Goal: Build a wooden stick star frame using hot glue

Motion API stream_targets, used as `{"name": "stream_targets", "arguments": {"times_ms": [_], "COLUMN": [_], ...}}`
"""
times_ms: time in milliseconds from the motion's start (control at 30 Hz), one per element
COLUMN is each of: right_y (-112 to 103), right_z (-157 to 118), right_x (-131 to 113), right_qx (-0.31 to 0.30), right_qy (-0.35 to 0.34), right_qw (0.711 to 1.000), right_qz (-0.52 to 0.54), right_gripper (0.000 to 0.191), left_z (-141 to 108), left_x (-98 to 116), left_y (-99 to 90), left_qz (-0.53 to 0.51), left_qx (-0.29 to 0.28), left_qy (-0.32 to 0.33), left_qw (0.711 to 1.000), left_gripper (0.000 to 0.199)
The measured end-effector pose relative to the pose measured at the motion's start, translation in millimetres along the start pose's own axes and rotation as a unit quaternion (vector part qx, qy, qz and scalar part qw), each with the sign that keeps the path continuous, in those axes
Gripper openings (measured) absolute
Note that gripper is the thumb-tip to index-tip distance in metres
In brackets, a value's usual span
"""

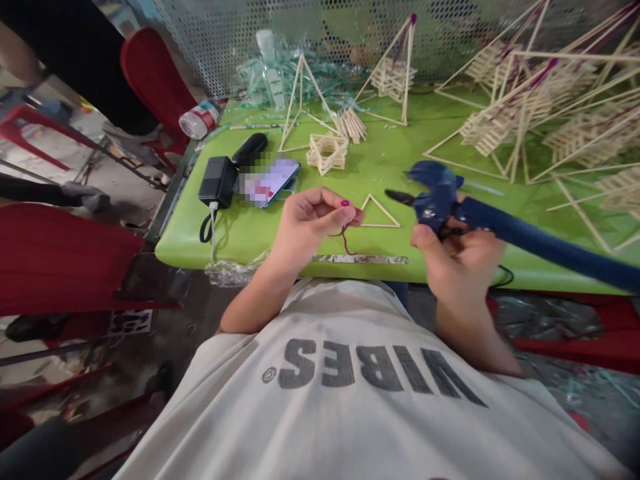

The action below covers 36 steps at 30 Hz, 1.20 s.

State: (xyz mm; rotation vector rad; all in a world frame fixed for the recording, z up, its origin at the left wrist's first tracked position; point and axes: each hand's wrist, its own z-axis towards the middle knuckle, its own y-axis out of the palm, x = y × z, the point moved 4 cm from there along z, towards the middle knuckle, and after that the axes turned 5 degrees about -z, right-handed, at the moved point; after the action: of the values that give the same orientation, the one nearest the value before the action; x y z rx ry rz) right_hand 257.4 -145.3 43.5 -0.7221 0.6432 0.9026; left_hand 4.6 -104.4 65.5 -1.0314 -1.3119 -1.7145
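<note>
My left hand [315, 223] is over the front of the green table, thumb and fingers pinched on a purple thread [345, 240]. A small loop shows above the fingertips and the loose end hangs below. Just beyond the fingertips, a small triangle of thin wooden sticks [384, 215] lies flat. My right hand [457, 257] is wrapped round a blue glue gun [440, 200]. Its dark nozzle points left toward the triangle, apart from it. Farther back sit a star-shaped stack of sticks [327, 153] and a bundle of short sticks [351, 125].
Several stick pyramids [525, 107] crowd the right side of the green table [390, 147]. At left are a phone [275, 180], a black power bank [219, 180] with a cable, and a plastic bottle [200, 120]. A clear bottle [271, 73] stands behind. A person's leg [90, 60] is beside a red chair [150, 73].
</note>
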Motion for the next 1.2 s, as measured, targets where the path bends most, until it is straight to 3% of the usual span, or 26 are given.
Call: {"name": "stream_targets", "arguments": {"times_ms": [100, 233, 467, 567, 767, 933, 1100, 1167, 1200], "right_y": [10, 24, 41, 44, 44, 54, 69, 72, 72], "right_z": [-9, -15, -21, -20, -18, -29, -39, -41, -41], "right_x": [-13, -31, -50, -52, -53, -48, -41, -39, -38], "right_qx": [-0.053, -0.171, -0.202, -0.195, -0.195, -0.188, -0.144, -0.135, -0.133], "right_qy": [0.086, 0.108, 0.111, 0.098, 0.083, 0.09, 0.107, 0.104, 0.101], "right_qw": [0.99, 0.963, 0.943, 0.945, 0.947, 0.934, 0.92, 0.92, 0.92], "right_qz": [0.095, 0.18, 0.24, 0.246, 0.242, 0.29, 0.348, 0.353, 0.355], "right_gripper": [0.025, 0.037, 0.035, 0.031, 0.03, 0.04, 0.048, 0.049, 0.05], "left_z": [2, -2, -13, -22, -35, -42, -46, -48, -48], "left_x": [1, 6, 14, 21, 29, 30, 24, 23, 23], "left_y": [-1.2, -2.1, 0.5, 5.1, 15.5, 24.5, 30.3, 31.6, 31.4], "left_qz": [-0.003, 0.032, 0.153, 0.232, 0.356, 0.459, 0.529, 0.527, 0.512], "left_qx": [0.007, 0.021, 0.024, 0.04, 0.052, 0.049, 0.057, 0.057, 0.055], "left_qy": [-0.005, 0.02, 0.117, 0.178, 0.239, 0.379, 0.443, 0.451, 0.442], "left_qw": [1.0, 0.999, 0.981, 0.955, 0.902, 0.802, 0.722, 0.718, 0.734], "left_gripper": [0.045, 0.039, 0.02, 0.005, 0.019, 0.017, 0.022, 0.022, 0.021]}}
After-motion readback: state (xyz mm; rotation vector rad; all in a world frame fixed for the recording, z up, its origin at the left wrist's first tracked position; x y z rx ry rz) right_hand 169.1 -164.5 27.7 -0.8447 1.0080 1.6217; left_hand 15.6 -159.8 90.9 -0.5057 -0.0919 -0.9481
